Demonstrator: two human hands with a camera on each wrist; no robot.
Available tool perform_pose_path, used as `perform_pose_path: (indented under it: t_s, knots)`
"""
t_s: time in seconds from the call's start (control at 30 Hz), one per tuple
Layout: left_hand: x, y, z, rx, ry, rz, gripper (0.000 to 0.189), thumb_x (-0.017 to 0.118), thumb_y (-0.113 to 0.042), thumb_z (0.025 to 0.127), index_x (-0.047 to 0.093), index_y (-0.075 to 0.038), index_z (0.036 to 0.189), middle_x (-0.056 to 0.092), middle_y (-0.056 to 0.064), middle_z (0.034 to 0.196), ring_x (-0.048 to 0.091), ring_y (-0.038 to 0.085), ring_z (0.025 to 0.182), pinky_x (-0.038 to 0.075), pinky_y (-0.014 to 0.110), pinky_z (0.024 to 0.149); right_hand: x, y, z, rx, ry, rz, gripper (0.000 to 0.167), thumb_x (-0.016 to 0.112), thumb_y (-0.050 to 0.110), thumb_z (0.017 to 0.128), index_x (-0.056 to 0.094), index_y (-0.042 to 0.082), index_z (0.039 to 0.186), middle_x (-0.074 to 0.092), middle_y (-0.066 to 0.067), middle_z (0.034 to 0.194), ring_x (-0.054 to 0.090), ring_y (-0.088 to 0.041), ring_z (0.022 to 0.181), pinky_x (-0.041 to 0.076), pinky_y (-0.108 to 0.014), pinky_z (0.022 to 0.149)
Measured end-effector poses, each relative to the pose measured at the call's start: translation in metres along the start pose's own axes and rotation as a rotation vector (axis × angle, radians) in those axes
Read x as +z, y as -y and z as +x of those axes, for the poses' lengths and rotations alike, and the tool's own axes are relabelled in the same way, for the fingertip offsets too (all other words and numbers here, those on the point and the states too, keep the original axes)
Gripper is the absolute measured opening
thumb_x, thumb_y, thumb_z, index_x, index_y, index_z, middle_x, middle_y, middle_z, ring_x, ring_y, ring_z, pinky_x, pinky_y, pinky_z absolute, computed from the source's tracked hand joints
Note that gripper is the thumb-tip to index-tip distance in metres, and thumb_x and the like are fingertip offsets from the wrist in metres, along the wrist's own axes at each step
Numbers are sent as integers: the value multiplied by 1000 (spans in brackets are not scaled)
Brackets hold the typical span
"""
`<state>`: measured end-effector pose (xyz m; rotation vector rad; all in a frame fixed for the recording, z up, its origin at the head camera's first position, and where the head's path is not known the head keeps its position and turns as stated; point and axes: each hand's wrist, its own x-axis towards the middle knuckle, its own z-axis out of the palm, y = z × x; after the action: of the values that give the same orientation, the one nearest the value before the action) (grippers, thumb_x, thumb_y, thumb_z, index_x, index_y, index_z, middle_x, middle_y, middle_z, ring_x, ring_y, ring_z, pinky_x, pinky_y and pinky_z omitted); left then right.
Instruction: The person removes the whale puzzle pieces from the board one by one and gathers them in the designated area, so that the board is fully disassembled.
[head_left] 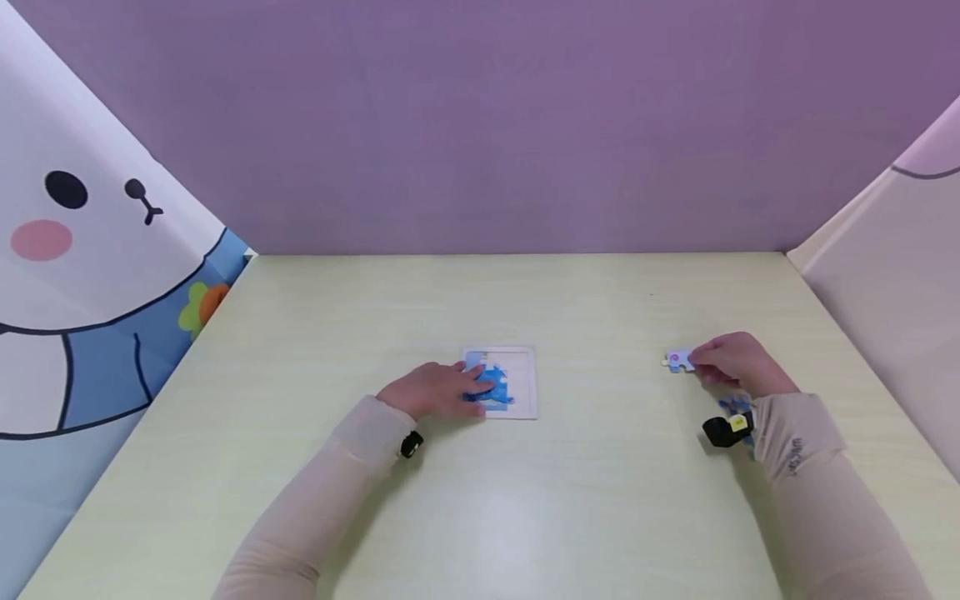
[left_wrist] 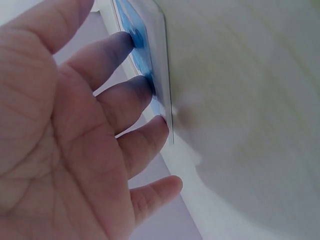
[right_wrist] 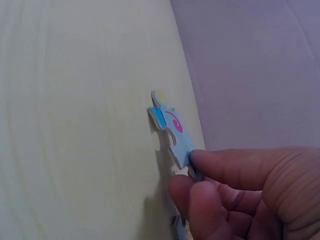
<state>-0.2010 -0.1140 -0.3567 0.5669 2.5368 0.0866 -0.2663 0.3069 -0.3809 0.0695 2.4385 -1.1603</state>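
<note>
Pinching a light-blue puzzle piece (head_left: 678, 361) at the right of the frame, a person's right hand (head_left: 738, 364) is poised over a pale wood-grain table (head_left: 510, 492). Its grip is closed on one end of the piece, thumb (right_wrist: 225, 165) above and fingers (right_wrist: 207, 205) below, as the right wrist view shows. A pink swirl decorates the held piece, whose yellow-marked knob points toward the left of the frame; whether the far end touches the table cannot be told. Loose blue pieces (head_left: 733, 406) lie beneath the right wrist, partly hidden behind a black wrist camera (head_left: 723, 431) with a yellow label.

Near the centre of the frame, the left hand (head_left: 438, 389) reaches across the left edge of a square white tray (head_left: 529, 383), its fingers (left_wrist: 125, 102) spread and relaxed, their tips resting on the tray and its contents. Blue puzzle pieces (head_left: 498, 394) occupy the tray's left part, some covered by the hand; pale base shows at its right.

Beige sleeves (head_left: 300, 508) cover both arms, the right one bearing dark lettering. A purple panel (head_left: 510, 125) spans the top of the frame, and a cartoon animal (head_left: 82, 275) is printed on the panel at left.
</note>
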Motion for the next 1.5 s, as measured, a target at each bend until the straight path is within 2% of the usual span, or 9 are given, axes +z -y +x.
perform_pose_path:
  t_s: [0.17,0.37,0.5,0.6,0.77,0.93,1.1,1.3,1.5]
  knots:
    - [0,0,0,12,-11,14,54,54,-42,96,39,-29,146,23,-1,157,17,25,144,23,44,112,1,0,2,14,5,-25,25,56,16,93,65,-8,96,60,2,66,52,-13,59,44,-27,55]
    - [1,-2,0,14,-8,76,55,53,-43,96,37,-29,147,23,-1,157,19,25,144,25,44,111,1,3,5,12,-9,-95,24,55,15,93,64,-8,97,58,1,65,50,-13,55,42,-27,53]
    - [0,-2,0,11,-17,88,55,53,-44,96,38,-29,147,24,0,157,21,26,143,26,44,110,4,10,6,-27,-17,-108,27,55,14,93,60,-10,105,58,0,68,48,-11,55,40,-24,49]
    - [-2,-2,-1,11,-16,73,55,53,-43,96,37,-29,147,23,-1,157,21,26,144,26,44,110,9,19,2,-71,11,-106,35,55,16,94,55,-12,115,60,-1,75,49,-11,59,40,-24,50]
    - [-2,-3,-2,19,-9,71,56,54,-42,96,36,-29,148,22,-1,157,19,26,144,26,43,110,20,39,-3,-129,38,-131,41,58,19,94,51,-11,122,60,-3,75,48,-12,59,38,-23,49]
    - [1,-3,0,17,1,123,55,55,-41,96,36,-33,147,19,0,158,17,26,145,28,43,110,40,59,-5,-184,56,-140,39,61,19,93,55,-8,120,64,-7,81,51,-14,61,41,-26,52]
    - [3,-1,0,17,9,129,57,58,-43,93,38,-37,146,17,1,159,16,27,145,26,47,110,71,80,-2,-287,102,-137,35,64,17,90,59,-7,115,66,-11,84,57,-19,67,47,-32,61]
    - [5,1,-2,11,33,148,62,60,-49,88,37,-42,145,13,1,160,13,27,145,25,48,110,111,110,8,-410,131,-246,29,66,15,89,64,-4,110,66,-7,81,60,-19,66,48,-31,65]
    - [5,2,-1,39,50,208,64,58,-54,88,34,-42,146,12,1,160,15,29,145,28,49,109,137,135,14,-451,118,-338,24,68,14,88,67,0,108,68,-8,90,62,-20,78,50,-35,72]
